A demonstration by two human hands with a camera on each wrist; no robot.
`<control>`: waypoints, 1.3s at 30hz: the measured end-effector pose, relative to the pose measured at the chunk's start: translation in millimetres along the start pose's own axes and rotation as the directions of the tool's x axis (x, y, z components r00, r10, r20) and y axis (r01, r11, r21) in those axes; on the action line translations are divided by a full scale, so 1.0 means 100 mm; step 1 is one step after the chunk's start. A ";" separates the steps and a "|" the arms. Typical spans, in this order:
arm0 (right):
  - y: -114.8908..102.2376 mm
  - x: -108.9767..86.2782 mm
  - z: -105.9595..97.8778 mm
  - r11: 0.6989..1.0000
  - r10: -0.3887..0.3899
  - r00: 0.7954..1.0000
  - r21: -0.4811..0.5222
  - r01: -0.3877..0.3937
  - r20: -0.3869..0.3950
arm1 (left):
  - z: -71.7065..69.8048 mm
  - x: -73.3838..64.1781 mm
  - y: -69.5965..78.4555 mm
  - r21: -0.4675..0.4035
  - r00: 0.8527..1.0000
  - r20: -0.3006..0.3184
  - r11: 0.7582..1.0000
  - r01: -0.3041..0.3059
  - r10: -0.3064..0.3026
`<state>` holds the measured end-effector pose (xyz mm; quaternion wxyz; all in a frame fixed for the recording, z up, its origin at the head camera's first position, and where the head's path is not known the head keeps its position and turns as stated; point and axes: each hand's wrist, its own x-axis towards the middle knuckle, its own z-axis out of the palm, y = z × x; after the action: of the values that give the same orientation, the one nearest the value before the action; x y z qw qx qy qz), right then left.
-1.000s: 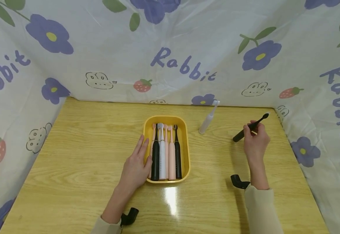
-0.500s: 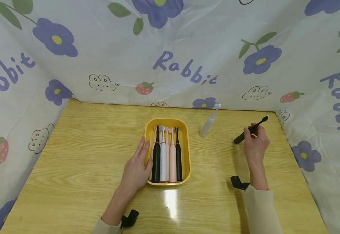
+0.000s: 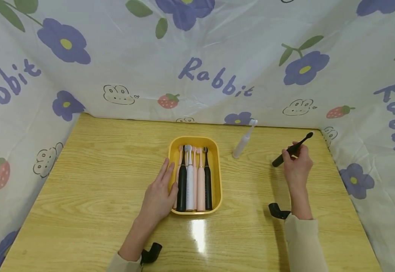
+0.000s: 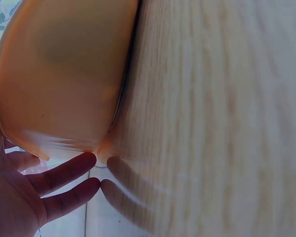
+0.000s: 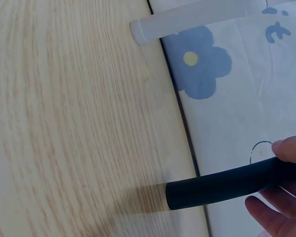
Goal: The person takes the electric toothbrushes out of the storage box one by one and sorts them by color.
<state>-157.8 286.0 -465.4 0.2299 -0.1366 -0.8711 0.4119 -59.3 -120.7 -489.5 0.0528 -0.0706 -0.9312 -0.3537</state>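
My right hand (image 3: 297, 166) pinches a black electric toothbrush (image 3: 279, 160) between thumb and fingers, head up. In the right wrist view its handle (image 5: 222, 185) has its base close to the tabletop. To its left a white electric toothbrush (image 3: 241, 146) stands upright on its base. My left hand (image 3: 158, 194) rests along the left side of a yellow tray (image 3: 219, 177), its fingers extended and the thumb at the rim. Several toothbrushes lie side by side in the tray, among them a black one (image 3: 181, 189), a white one (image 3: 190, 189) and a pink one (image 3: 201, 189).
The wooden table (image 3: 99, 181) is enclosed at the back and sides by a patterned cloth (image 3: 143, 68). Behind the white toothbrush the cloth meets the table's back edge. A black wrist mount sits on each wrist, the right one (image 3: 279, 211) over the table.
The head view has shifted slightly. Both hands keep their places, the right one still holding the black toothbrush upright and the left one at the tray.
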 end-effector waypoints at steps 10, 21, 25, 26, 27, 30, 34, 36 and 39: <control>-0.02 -0.02 -0.03 0.998 0.038 0.999 0.057 -0.040 0.031 | 0.00 0.00 0.01 0.001 1.000 0.003 1.000 0.011 -0.011; -0.33 -0.22 -0.05 0.964 -0.106 0.924 0.190 0.186 -0.367 | -0.01 0.00 0.01 0.000 1.000 0.000 1.000 0.002 -0.002; -0.77 -0.43 -0.04 0.900 -0.166 0.890 0.303 0.312 -0.424 | -0.01 0.00 0.01 0.004 1.000 -0.003 1.000 -0.003 0.003; -0.84 -0.48 -0.01 0.879 -0.183 0.893 0.338 0.336 -0.411 | -0.01 0.00 0.01 0.004 1.000 -0.005 1.000 -0.004 0.004; -0.89 -0.52 0.04 0.860 -0.193 0.906 0.379 0.341 -0.378 | -0.01 0.00 0.00 0.004 1.000 -0.006 1.000 -0.005 0.005; -0.95 -0.66 0.23 0.817 -0.220 0.953 0.494 0.297 -0.209 | -0.01 -0.01 -0.01 0.003 1.000 -0.009 1.000 -0.005 0.005; -0.95 -0.87 0.54 0.811 -0.248 0.963 0.566 0.147 0.105 | 0.00 -0.01 -0.02 -0.006 1.000 -0.010 1.000 -0.005 0.005; -1.01 -0.97 0.66 0.816 -0.278 0.927 0.571 0.090 0.251 | 0.00 -0.01 -0.01 -0.012 1.000 -0.009 1.000 -0.007 0.007; -1.12 -1.06 0.81 0.851 -0.295 0.844 0.525 0.019 0.447 | -0.01 -0.01 0.00 -0.016 1.000 -0.008 1.000 -0.005 0.005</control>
<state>-113.6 117.8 -452.9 0.0514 0.1166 -0.7713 0.6236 -58.8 -121.5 -489.2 0.0570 -0.0719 -0.9279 -0.3613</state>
